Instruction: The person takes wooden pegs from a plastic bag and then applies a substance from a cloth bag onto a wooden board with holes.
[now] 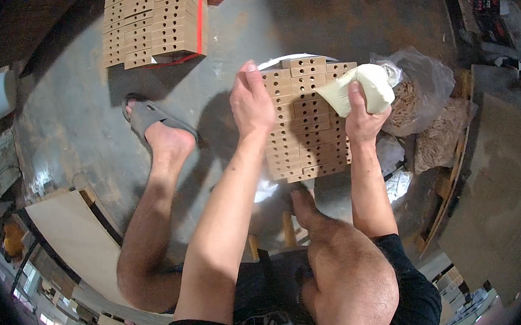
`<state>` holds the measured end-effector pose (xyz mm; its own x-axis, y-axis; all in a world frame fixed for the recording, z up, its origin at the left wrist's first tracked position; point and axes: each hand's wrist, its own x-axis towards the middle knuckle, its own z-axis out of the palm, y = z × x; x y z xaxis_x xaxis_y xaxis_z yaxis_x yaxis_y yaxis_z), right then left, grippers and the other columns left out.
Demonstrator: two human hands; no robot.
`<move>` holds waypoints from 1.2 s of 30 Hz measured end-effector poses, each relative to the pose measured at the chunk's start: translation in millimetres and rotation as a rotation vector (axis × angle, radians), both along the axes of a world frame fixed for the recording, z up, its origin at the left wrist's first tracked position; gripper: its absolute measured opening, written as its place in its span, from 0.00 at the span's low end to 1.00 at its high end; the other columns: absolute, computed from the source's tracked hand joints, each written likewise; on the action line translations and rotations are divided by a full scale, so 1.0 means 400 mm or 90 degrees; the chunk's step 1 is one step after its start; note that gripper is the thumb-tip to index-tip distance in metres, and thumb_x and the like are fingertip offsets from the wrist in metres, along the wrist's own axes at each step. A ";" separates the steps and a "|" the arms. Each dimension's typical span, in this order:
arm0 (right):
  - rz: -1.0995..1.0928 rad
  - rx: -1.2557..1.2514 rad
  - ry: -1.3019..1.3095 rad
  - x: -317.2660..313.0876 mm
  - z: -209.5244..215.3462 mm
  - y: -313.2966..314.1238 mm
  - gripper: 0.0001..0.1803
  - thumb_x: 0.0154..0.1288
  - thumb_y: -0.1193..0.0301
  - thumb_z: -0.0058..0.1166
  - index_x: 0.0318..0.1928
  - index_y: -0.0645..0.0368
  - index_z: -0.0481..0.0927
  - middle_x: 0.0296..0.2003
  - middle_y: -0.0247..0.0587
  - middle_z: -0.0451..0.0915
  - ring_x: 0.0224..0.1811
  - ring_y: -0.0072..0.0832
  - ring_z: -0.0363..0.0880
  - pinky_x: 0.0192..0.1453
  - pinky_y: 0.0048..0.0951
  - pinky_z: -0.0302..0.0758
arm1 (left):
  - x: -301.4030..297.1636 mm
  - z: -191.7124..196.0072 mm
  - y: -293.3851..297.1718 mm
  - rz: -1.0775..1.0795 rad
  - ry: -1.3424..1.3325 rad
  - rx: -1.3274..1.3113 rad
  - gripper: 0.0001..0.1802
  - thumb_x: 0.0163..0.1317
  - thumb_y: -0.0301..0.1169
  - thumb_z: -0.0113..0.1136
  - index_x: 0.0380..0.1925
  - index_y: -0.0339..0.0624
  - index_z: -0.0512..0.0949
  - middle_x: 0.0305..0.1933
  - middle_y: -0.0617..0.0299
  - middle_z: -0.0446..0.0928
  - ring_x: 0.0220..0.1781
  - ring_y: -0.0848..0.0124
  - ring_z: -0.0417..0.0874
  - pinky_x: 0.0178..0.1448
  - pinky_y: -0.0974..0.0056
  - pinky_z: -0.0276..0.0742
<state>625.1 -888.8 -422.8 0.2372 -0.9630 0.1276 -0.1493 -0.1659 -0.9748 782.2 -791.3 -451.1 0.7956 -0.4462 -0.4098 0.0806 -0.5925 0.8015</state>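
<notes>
In front of me stands a stack of drilled wooden blocks (311, 118), laid in columns with paired dark holes facing up. My right hand (364, 115) grips a plump plastic bag (364, 83) filled with something pale cream, over the stack's upper right part. The bag's narrow corner points left across the blocks. At the stack's upper left edge is my left hand (250, 102), closed with its thumb up and its fingers curled. Whatever those fingers hold, if anything, is hidden. A white curved rim (290, 58) shows behind the stack's far edge.
Clear plastic bags of wooden dowels (440, 135) lie right of the stack. Another stack of drilled blocks (155, 23), bound with red strap, stands far left on the grey floor. Boards (75, 228) lean at the left; a large brown panel (500, 180) is at the right.
</notes>
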 end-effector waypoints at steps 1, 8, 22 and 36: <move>-0.005 -0.007 -0.005 0.001 0.001 -0.007 0.12 0.65 0.72 0.66 0.46 0.65 0.84 0.39 0.34 0.84 0.40 0.21 0.81 0.46 0.25 0.77 | 0.003 0.003 -0.001 0.006 0.002 -0.004 0.34 0.77 0.55 0.31 0.61 0.39 0.73 0.60 0.46 0.77 0.65 0.50 0.76 0.69 0.54 0.69; 0.001 0.010 0.018 -0.004 -0.020 -0.015 0.11 0.66 0.73 0.65 0.46 0.66 0.84 0.40 0.35 0.84 0.41 0.21 0.81 0.47 0.25 0.76 | -0.002 -0.004 -0.005 0.000 -0.023 -0.014 0.32 0.78 0.54 0.34 0.60 0.40 0.74 0.59 0.46 0.78 0.63 0.51 0.77 0.67 0.54 0.70; -0.006 0.010 -0.005 -0.027 0.001 0.020 0.14 0.63 0.72 0.67 0.46 0.65 0.83 0.41 0.35 0.84 0.42 0.22 0.81 0.47 0.25 0.76 | 0.003 -0.003 0.002 -0.002 -0.027 -0.015 0.32 0.77 0.53 0.33 0.59 0.39 0.74 0.55 0.45 0.79 0.61 0.50 0.78 0.66 0.53 0.70; 0.047 -0.089 0.064 -0.027 -0.026 0.015 0.14 0.57 0.73 0.71 0.42 0.67 0.85 0.38 0.41 0.87 0.39 0.26 0.85 0.47 0.28 0.80 | 0.004 0.022 -0.006 -0.001 0.017 0.010 0.34 0.78 0.54 0.33 0.59 0.36 0.75 0.62 0.46 0.78 0.67 0.53 0.76 0.70 0.56 0.67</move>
